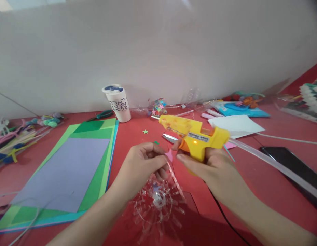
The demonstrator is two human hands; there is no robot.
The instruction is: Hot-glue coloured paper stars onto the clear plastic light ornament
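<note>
My right hand (208,164) grips a yellow hot glue gun (193,133) by its handle, nozzle pointing left and away, a clear glue stick (271,164) sticking out of its back. My left hand (143,162) is closed in a pinch on a strip of a clear plastic cut bottle piece (158,201) that fans out below it. A small pink paper shape (169,155) sits at the pinched strip's tip, between my two hands. Scissor blades (169,137) show just behind the gun.
Stacked purple, green and blue paper sheets (71,171) lie left on the red table (138,130). A white cup (118,103) stands by the wall. Pipe cleaners (15,140) far left, a black phone (293,167) right, white paper (235,124), craft packets (240,104) behind.
</note>
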